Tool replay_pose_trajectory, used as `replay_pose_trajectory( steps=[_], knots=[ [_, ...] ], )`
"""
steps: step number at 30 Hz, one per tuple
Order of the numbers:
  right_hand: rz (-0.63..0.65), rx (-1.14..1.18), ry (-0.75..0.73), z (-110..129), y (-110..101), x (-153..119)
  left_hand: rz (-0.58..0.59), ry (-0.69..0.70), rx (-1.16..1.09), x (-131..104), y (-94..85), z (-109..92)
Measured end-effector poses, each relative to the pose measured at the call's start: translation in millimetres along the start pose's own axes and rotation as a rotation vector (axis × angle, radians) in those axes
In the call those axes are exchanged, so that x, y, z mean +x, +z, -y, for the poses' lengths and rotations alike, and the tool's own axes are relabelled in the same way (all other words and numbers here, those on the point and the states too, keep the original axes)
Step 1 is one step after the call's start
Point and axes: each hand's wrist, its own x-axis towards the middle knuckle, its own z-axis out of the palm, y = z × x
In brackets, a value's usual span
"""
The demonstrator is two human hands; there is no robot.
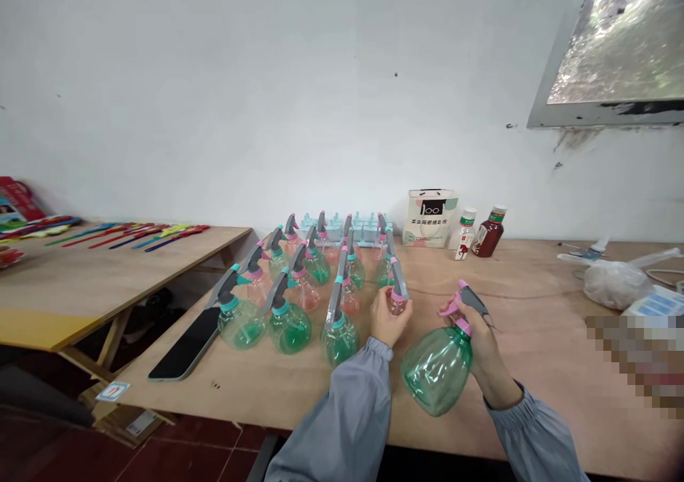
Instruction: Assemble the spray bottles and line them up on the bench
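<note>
My right hand (484, 346) is closed around the neck and grey-pink spray head of a green bottle (437, 371), which hangs tilted over the front of the table. My left hand (389, 316) has its fingers round the pink collar of another spray bottle (398, 298), whose body is mostly hidden by the hand. Left of it, several spray bottles stand in rows, among them a green one with a turquoise collar (340, 339), another green one (289, 327) and a pink one (304, 289).
A black phone (187, 345) lies at the table's left edge. Behind stand turquoise racks (366, 229), a paper bag (429, 218) and two capped bottles, one white (464, 236), one brown (488, 234). A plastic bag (614, 284) is at right. Another table (107, 282) stands left.
</note>
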Motion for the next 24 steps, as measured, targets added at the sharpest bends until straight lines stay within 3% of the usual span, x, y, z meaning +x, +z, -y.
replay_pose_trajectory(
  steps=[6, 11, 15, 21, 24],
  knots=[
    [0.079, -0.105, -0.009, 4, -4, -1, 0.011, 0.004, -0.001, 0, -0.7, 0],
    [-0.012, -0.121, -0.152, 7, -6, -2, 0.009, -0.004, 0.000, 0, -0.7, -1],
    [-0.007, -0.421, -0.218, 15, -21, 4, 0.016, -0.019, -0.015, 0, -1.0, -2],
    [-0.266, -0.711, -0.360, 23, -65, 26, 0.004, -0.015, -0.021, 0, -0.8, -3],
    [-0.338, -0.780, -0.357, 21, -82, 37, 0.006, -0.018, -0.023, 0, -0.7, -2]
  ],
)
